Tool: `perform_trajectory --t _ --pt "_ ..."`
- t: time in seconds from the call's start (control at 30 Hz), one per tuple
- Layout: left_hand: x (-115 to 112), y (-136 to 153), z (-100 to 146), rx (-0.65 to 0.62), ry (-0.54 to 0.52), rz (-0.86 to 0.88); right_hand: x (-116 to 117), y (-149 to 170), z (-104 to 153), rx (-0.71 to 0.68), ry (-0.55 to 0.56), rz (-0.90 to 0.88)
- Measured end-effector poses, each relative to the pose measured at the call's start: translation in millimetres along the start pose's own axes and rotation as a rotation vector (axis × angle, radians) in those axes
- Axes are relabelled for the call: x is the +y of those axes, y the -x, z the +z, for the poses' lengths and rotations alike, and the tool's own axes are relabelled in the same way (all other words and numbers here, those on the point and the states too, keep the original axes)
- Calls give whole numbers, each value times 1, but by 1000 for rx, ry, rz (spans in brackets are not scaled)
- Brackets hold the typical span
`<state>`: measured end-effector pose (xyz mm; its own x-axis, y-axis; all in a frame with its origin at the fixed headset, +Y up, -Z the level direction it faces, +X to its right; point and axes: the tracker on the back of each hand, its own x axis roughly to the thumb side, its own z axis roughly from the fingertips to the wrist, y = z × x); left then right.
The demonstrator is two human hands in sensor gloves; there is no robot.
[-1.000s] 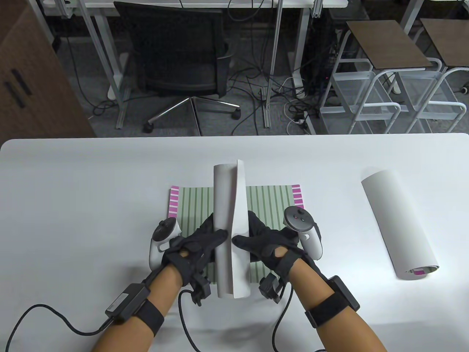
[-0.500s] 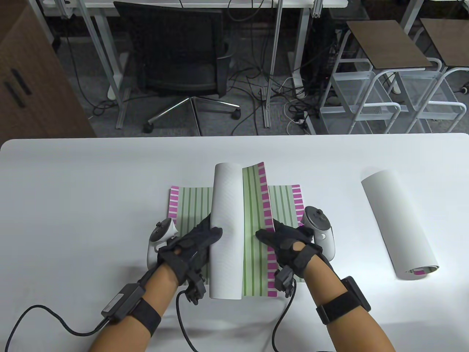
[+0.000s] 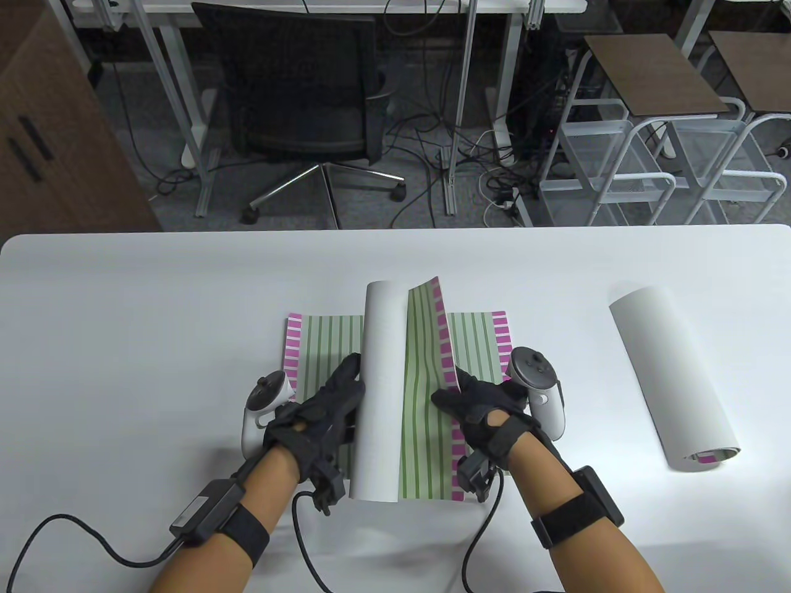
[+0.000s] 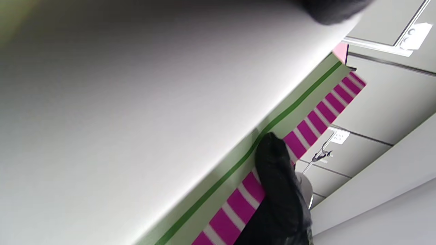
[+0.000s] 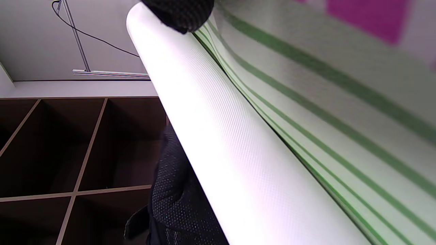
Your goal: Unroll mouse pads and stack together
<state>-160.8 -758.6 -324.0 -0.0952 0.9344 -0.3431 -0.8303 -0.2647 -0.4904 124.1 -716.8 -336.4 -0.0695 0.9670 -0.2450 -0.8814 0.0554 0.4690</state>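
Between both hands' fingers: half-unrolled pad.

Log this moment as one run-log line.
left hand: holds roll | right hand: holds free edge | flat pad: underneath | spare roll: untouched, right

Beyond the white table: office chair, brown cabinet, cables on grey floor.
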Motion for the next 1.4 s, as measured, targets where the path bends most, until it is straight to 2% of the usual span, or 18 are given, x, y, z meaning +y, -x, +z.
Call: perform_trajectory --t 0.13,0.23,0.33,0.7,0.97,1.27,1.4 --pt "-5 4 -3 25 35 -44 6 -5 1 -23 -16 24" --pt "-4 5 -4 40 16 -37 9 -8 2 -36 -1 45" --pt "-1 6 -3 32 3 -2 6 -9 3 -57 37 45" --pt "11 6 0 12 -36 44 -7 -12 6 -70 43 16" --pt "7 11 -1 45 23 25 0 -14 5 -62 28 48" --pt "9 12 -1 51 -55 41 -3 -17 6 -72 36 63" --pt "14 9 -2 48 -45 54 -10 -17 7 -80 50 42"
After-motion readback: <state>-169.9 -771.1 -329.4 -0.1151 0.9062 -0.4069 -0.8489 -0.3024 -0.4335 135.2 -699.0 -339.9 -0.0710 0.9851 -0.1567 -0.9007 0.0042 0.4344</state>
